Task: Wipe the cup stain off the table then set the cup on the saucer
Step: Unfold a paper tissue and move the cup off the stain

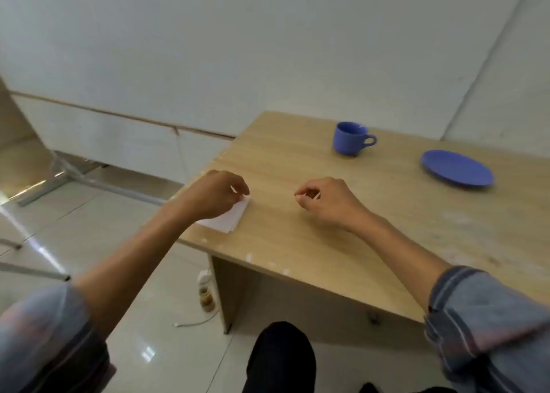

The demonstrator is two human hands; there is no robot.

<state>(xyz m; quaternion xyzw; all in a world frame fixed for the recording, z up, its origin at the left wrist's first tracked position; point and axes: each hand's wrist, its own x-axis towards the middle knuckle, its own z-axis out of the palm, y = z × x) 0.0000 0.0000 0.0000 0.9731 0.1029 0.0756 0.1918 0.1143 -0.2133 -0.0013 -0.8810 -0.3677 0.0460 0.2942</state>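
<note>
A blue cup stands upright on the wooden table, its handle pointing right. To its right lies a blue saucer, apart from the cup. A folded white napkin rests near the table's left edge. My left hand hovers over the napkin, its fingertips curled down onto the napkin's far corner. My right hand floats above the table's middle, fingers loosely curled and holding nothing. No stain is clear from here.
The table's left and front edges are close to both hands. Below the table on the tiled floor stand a small jar and a white cable. A metal frame sits on the floor at left.
</note>
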